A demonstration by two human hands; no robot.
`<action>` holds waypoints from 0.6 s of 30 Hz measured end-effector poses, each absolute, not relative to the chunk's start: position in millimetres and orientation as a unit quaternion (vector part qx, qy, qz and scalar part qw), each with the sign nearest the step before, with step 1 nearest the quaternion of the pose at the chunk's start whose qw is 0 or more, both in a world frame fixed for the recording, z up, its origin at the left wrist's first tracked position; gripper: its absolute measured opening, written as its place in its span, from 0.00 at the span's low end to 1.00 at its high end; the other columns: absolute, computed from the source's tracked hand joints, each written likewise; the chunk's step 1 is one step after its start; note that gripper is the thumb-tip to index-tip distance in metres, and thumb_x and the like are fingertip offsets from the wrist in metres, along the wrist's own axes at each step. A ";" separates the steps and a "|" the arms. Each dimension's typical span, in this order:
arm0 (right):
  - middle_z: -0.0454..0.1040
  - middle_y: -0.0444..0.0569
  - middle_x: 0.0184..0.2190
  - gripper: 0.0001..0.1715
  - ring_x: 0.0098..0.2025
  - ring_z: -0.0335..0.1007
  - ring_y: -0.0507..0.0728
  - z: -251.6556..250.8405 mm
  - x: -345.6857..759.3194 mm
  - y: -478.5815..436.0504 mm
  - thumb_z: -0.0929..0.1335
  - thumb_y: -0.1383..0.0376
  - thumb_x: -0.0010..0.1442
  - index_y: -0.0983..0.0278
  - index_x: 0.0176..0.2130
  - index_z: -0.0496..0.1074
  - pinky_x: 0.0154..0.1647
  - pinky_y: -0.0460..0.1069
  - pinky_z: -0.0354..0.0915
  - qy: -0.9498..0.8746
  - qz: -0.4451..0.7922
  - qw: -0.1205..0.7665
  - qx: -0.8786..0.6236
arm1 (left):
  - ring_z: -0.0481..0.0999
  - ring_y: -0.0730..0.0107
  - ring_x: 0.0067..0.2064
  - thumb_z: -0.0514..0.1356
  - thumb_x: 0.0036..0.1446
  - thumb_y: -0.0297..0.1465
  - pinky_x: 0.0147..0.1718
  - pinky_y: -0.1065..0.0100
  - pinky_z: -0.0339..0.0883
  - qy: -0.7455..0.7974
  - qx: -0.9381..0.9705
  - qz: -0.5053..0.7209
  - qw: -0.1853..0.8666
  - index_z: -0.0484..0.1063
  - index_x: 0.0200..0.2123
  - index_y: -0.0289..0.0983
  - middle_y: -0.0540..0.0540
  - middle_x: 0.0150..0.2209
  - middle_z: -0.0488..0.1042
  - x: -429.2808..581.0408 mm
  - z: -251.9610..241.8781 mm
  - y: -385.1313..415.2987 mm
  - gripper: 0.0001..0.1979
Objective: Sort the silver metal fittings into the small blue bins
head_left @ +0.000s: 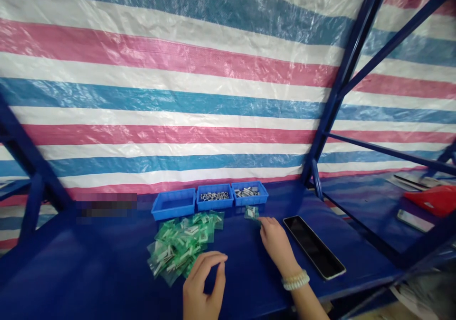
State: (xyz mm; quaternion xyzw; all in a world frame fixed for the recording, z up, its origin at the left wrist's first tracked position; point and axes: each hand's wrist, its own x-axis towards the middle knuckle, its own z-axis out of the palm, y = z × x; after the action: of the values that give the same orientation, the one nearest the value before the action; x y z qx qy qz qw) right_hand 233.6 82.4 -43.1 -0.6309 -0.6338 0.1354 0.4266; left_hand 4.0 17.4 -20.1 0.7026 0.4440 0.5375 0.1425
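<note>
My right hand (pixel 277 244), with a beaded bracelet on its wrist, pinches the near edge of a small green plastic bag (pixel 251 211) that has a pale label or part inside. This bag lies in front of the right-hand blue tray. Closer to me, my left hand (pixel 205 282) is curled, thumb and index fingertips brought together, and nothing shows between them. It is just right of a loose pile of green bags (pixel 181 244), overlapping the pile's near edge in the view. The bags in the pile hold small pale and metallic pieces that are too small to name.
Three blue trays stand in a row behind the pile: a left tray (pixel 173 203) with a bare floor, a middle tray (pixel 214 206) and a right tray (pixel 250 200) holding small metal parts. A phone (pixel 314 248) lies right of my right hand. Blue frame posts (pixel 329 106) rise beyond.
</note>
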 end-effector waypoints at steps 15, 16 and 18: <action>0.80 0.48 0.34 0.19 0.35 0.77 0.54 38.3 169.4 53.3 0.79 0.61 0.49 0.66 0.40 0.81 0.40 0.48 0.75 -0.419 0.660 0.540 -0.313 | 0.81 0.62 0.39 0.64 0.54 0.36 0.40 0.64 0.76 0.461 0.600 0.509 0.411 0.74 0.40 0.39 0.46 0.35 0.79 -3.6 43.2 68.4 0.11; 0.80 0.48 0.33 0.19 0.35 0.77 0.54 34.1 170.0 52.4 0.79 0.61 0.49 0.66 0.40 0.80 0.40 0.48 0.75 -0.415 0.664 0.536 -0.316 | 0.82 0.61 0.40 0.64 0.54 0.36 0.40 0.64 0.77 0.465 0.597 0.504 0.416 0.74 0.40 0.39 0.46 0.35 0.80 -6.8 38.2 66.9 0.11; 0.79 0.46 0.31 0.17 0.33 0.77 0.53 25.5 171.5 52.1 0.79 0.61 0.48 0.66 0.38 0.79 0.38 0.48 0.74 -0.418 0.655 0.540 -0.326 | 0.82 0.60 0.39 0.64 0.54 0.36 0.38 0.64 0.78 0.467 0.603 0.508 0.401 0.75 0.40 0.39 0.46 0.35 0.81 -10.4 30.9 64.1 0.10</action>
State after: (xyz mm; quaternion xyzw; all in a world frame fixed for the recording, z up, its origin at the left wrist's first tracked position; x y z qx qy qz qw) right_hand 171.5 52.1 25.5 -0.3258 -0.4176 0.6545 0.5395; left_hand -10.4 64.1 30.9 0.6032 0.4667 0.5079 0.4005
